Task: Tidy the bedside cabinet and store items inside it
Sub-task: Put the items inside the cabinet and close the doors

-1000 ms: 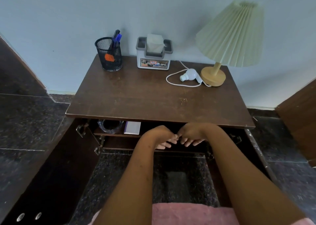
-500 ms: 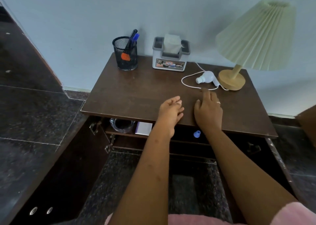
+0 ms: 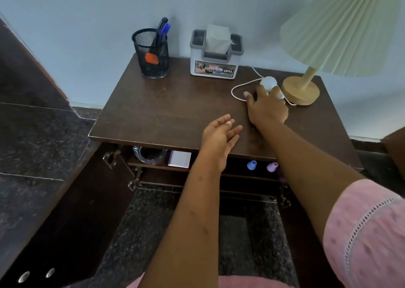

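Little white device (image 3: 268, 82) with its cord sits back right on the cabinet top (image 3: 175, 103), just beside the lamp base (image 3: 301, 90). Right hand (image 3: 266, 108) lies over it, thumb splayed, can't tell if it's gripping. Left hand (image 3: 219, 136) hovers loose and empty near the front edge.

Home bedroom, wooden bedside cabinet (image 3: 175, 112) against wall, pleated table lamp (image 3: 341, 29), tissue box (image 3: 215, 55), pen holder (image 3: 151, 53)
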Tool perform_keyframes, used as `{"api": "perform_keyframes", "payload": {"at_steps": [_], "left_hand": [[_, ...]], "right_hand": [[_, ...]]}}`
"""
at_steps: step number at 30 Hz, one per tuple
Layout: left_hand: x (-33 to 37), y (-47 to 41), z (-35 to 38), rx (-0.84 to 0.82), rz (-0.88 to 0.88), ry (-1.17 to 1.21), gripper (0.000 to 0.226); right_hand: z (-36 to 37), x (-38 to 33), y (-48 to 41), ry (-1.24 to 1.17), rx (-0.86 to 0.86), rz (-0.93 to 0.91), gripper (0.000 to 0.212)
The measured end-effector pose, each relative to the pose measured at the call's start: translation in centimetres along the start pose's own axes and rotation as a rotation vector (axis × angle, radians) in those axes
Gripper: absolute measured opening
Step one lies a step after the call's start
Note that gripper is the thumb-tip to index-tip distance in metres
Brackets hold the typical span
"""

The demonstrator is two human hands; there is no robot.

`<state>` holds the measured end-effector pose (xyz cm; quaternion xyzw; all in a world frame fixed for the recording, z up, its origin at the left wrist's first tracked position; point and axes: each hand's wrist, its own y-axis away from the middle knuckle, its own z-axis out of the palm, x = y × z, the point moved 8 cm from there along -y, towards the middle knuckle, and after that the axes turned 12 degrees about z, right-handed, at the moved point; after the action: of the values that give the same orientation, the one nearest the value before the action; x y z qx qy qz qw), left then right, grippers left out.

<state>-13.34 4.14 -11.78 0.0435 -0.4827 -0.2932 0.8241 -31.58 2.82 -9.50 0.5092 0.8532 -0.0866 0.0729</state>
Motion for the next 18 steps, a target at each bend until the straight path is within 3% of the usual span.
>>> {"api": "perform_keyframes", "payload": {"at_steps": [8,13,18], "left_hand": [[-0.1,0.9,0.0,-0.04,-0.018,-0.031,0.031],[-0.8,2.6,0.3,-0.191,-0.039,-0.188,0.033],[0.3,4.0,-1.2,-0.159,-0.022,-0.16,0.039]], "right_hand": [[-2.6,0.9,4.0,-0.217,0.142,-0.154,0.034],[-3.2,2.1,10.0,-0.428,-0.032,-0.376,0.027],[-3.4,2.0,17.5,-0.476,-0.2,-0.646,0.017]]}}
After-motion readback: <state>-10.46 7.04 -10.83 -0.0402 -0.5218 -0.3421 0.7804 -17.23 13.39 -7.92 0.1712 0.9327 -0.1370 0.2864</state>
